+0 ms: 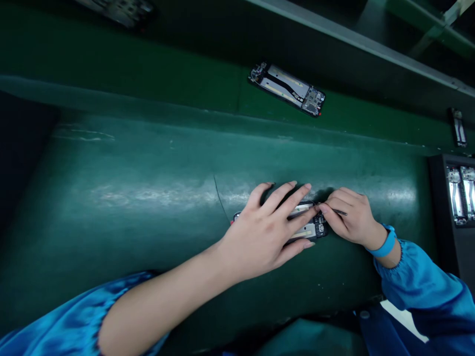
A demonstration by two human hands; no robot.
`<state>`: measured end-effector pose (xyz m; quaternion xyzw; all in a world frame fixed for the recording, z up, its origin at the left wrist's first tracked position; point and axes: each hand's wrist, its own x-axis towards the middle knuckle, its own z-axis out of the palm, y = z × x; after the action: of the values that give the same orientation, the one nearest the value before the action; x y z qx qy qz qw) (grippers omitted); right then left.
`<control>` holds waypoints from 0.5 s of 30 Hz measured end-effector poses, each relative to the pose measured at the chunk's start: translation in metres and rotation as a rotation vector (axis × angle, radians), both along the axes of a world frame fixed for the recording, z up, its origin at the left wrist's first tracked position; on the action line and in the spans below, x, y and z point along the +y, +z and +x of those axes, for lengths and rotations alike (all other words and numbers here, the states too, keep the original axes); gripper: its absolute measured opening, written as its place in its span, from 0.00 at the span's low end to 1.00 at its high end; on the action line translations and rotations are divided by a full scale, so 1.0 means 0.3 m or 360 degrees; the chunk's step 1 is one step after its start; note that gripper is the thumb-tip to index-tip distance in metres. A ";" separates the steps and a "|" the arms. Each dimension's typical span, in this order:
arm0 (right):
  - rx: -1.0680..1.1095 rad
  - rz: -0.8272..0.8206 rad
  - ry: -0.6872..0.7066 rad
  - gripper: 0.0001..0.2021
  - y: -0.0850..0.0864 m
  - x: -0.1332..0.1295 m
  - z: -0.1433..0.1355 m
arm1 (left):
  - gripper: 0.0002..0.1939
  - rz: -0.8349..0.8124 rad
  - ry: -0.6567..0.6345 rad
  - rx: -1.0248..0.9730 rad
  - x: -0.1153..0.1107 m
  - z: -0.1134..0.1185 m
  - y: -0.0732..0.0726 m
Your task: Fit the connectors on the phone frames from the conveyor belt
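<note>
An opened phone (306,231) with bare inner parts lies on the green work surface. My left hand (265,227) rests over it with fingers spread, covering most of its middle. Its index fingertip is close to the right end of the phone, beside my right fingers. My right hand (347,215) pinches a thin dark tool (339,212) at that end; its tip is hidden, so its exact kind is unclear. A thin black wire (220,199) curves up from near the phone's left end.
Another opened phone (285,89) lies on the raised green strip beyond, with a further one (459,127) at the far right. At upper left a blurred device (118,11) is partly cut off. A dark tray (441,198) at right holds several phone bodies.
</note>
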<state>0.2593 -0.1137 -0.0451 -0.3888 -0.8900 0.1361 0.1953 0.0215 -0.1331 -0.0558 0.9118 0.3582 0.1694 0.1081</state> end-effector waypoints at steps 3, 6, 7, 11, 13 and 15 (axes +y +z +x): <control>-0.0031 0.0054 -0.0012 0.15 -0.004 -0.004 0.001 | 0.27 -0.0007 -0.0003 0.0004 -0.001 0.000 -0.002; -0.0005 0.0057 -0.0027 0.16 -0.008 -0.004 0.005 | 0.27 -0.0022 -0.0005 0.0002 0.000 -0.001 -0.003; 0.0014 0.0047 -0.0030 0.16 -0.009 -0.004 0.007 | 0.27 -0.0025 -0.0005 0.0002 0.001 -0.001 -0.004; 0.0179 -0.0161 -0.0101 0.17 -0.009 0.003 0.006 | 0.27 -0.0021 -0.0006 -0.0007 0.002 -0.002 -0.001; 0.0277 -0.0340 -0.0186 0.19 -0.006 0.010 0.001 | 0.26 -0.0031 0.0004 -0.0024 0.003 0.000 0.000; 0.0319 -0.0461 -0.0275 0.21 -0.002 0.021 -0.004 | 0.25 -0.0053 0.0021 -0.0050 0.006 0.001 -0.001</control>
<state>0.2580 -0.1074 -0.0456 -0.4723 -0.8005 0.2835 0.2360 0.0217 -0.1314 -0.0559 0.9047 0.3652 0.1782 0.1277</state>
